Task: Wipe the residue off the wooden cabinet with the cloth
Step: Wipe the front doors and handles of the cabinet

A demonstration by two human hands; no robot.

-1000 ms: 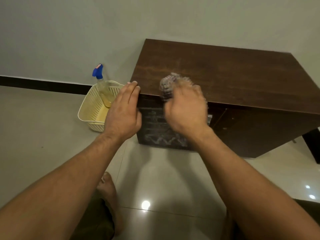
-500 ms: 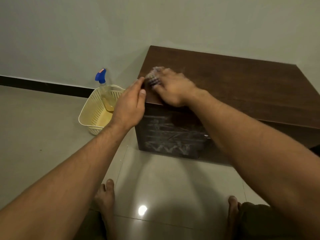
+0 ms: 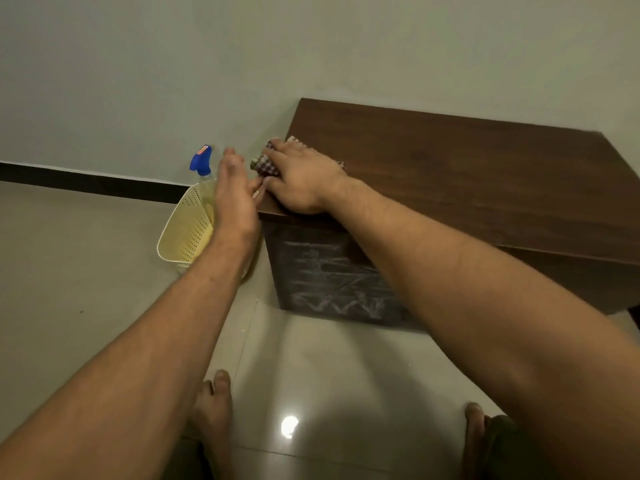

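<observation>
My bare feet are nearest, both on the glossy tile floor (image 3: 311, 368) in front of the cabinet (image 3: 450, 174): left foot (image 3: 214, 407), right foot (image 3: 476, 431). A light glare (image 3: 289, 426) sits on the tile between them. Both forearms reach forward toward the cabinet's front-left corner.

The cabinet's front panel carries white smeary residue (image 3: 332, 282), in streaks across the middle and a zigzag low down. My right arm covers the panel's right part.

My left hand (image 3: 233, 195) is just off the cabinet's left edge, at top level and edge-on to me. Its fingers are straight and pressed together, holding nothing. I can't tell if it touches the edge.

My right hand (image 3: 301, 180) lies palm down on the cabinet top at the front-left corner. Its fingers are fairly straight and close together, pressing on the cloth (image 3: 265, 164). The cloth is checked and bunched at the cabinet's left edge. It pokes out past my fingertips, and a bit shows behind my wrist. Thumb grip is unclear.

A cream perforated basket (image 3: 183, 233) stands on the floor left of the cabinet, partly behind my left wrist. In it stands a spray bottle (image 3: 202, 168) with a blue trigger head and yellowish liquid.

Black skirting (image 3: 86, 178) runs left of the cabinet along the pale wall (image 3: 242, 64). The cabinet's back is against that wall.
</observation>
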